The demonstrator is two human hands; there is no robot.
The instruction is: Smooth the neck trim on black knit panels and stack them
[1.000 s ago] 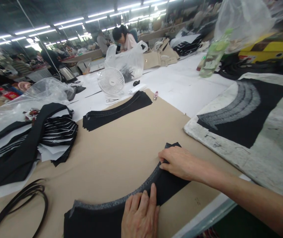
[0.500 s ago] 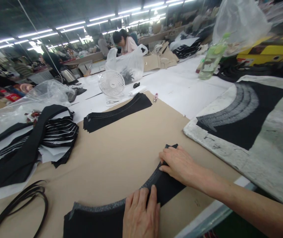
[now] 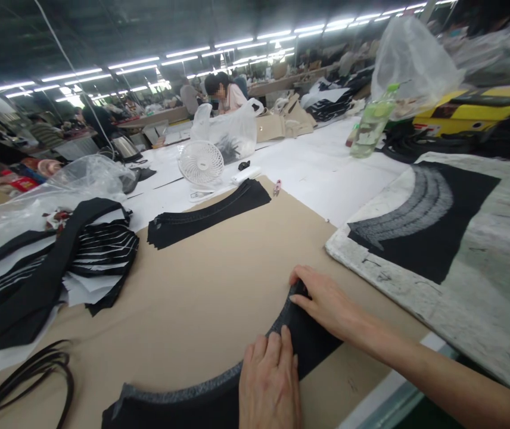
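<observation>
A black curved fabric piece with a grey, fuzzy band along its inner edge lies on a brown paper sheet in front of me. My left hand rests flat on the piece near its middle, with fingers stretched toward the curved edge. At the piece's far right end, my right hand pinches the edge between thumb and curled fingers. The tip of that end is hidden beneath the right hand. Farther off on the paper sits a stack of similar black curved pieces.
To the right, a stained white board carries another black piece with grey curved streaks. Black cut pieces and dark cords lie left. A white fan, small pink-handled snips and a green bottle stand or lie beyond.
My left hand has slid a little right along the curved edge. The right hand's fingers have curled over the piece's end, which showed beyond them before. The view has shifted slightly.
</observation>
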